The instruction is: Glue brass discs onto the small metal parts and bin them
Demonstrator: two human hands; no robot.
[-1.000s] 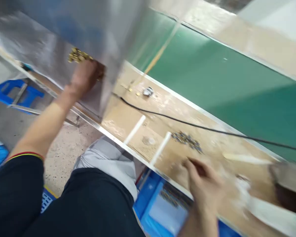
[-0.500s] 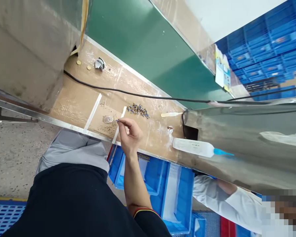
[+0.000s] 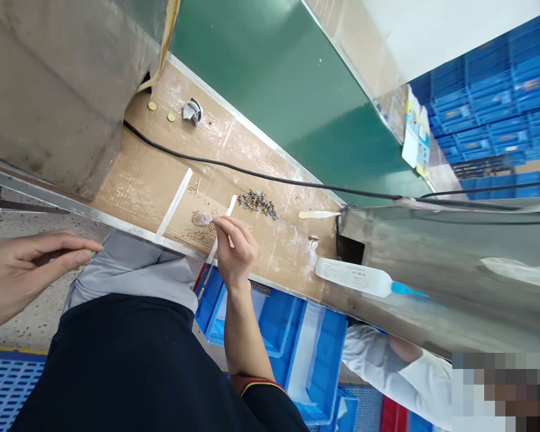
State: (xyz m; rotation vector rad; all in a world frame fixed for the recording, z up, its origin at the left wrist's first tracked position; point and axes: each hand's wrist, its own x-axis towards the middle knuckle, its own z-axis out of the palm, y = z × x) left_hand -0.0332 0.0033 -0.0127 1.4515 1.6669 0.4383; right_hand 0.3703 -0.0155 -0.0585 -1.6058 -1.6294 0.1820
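My right hand (image 3: 236, 246) pinches a small blue-tipped part (image 3: 212, 221) between thumb and fingers. Its tip sits at the edge of a transparent round blob (image 3: 202, 219) on the cardboard-covered bench top (image 3: 135, 180). Just beyond lies a small heap of blue and brass terminals (image 3: 257, 204). White plastic strips (image 3: 174, 204) lie on the cardboard on either side of the blob. My left hand (image 3: 36, 264) hangs off the bench at the far left, above the floor, fingers loosely apart and nothing visible in them.
A black cable (image 3: 234, 168) crosses the bench. A squeeze bottle with a blue nozzle (image 3: 364, 277) and a wooden spatula (image 3: 318, 214) lie at right, under a metal housing (image 3: 450, 270). Green panel behind; blue crates (image 3: 279, 330) below; a co-worker's white sleeve (image 3: 387, 360).
My left hand has come into view at the far left. My right hand has brought the small part against the transparent blob. The view has shifted slightly.
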